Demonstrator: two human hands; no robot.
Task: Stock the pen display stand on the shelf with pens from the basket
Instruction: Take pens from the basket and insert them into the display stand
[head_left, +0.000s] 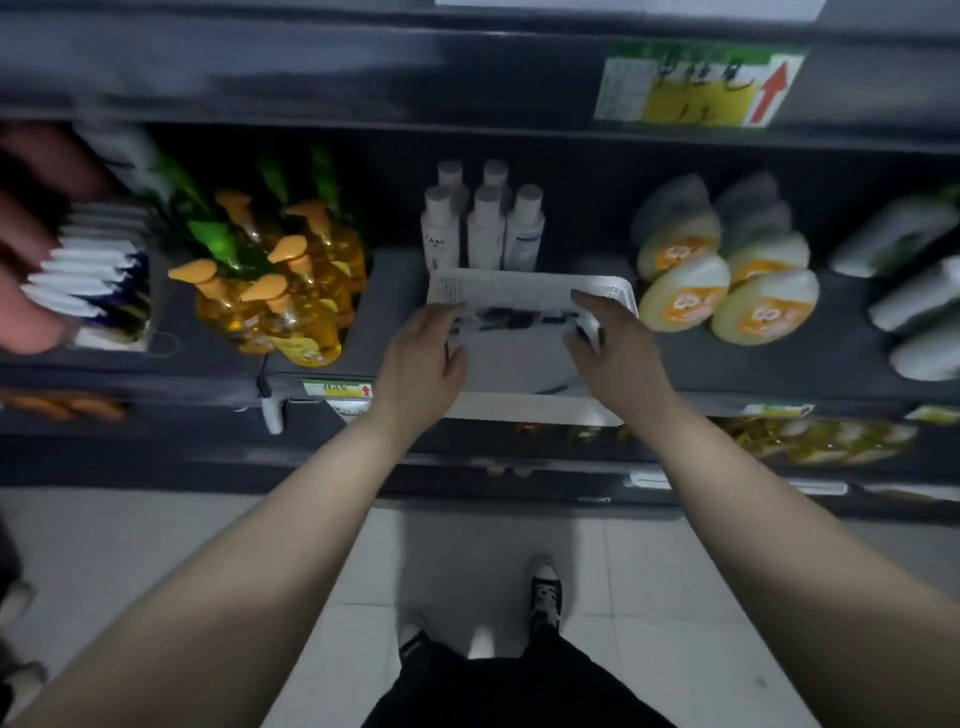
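Note:
A white plastic basket sits on the dark shelf, its front edge jutting over the shelf lip. Dark pens lie blurred inside it. My left hand is at the basket's left side with fingers loosely curved against the wall. My right hand is at the right side, fingers spread and bent over the rim. The picture is too blurred to tell whether either hand grips the basket. I cannot see a pen display stand.
Orange pump bottles stand left of the basket, white bottles behind it, yellow round packs to the right. White packets and another person's blurred hand fill the far left. My shoes stand on the tiled floor.

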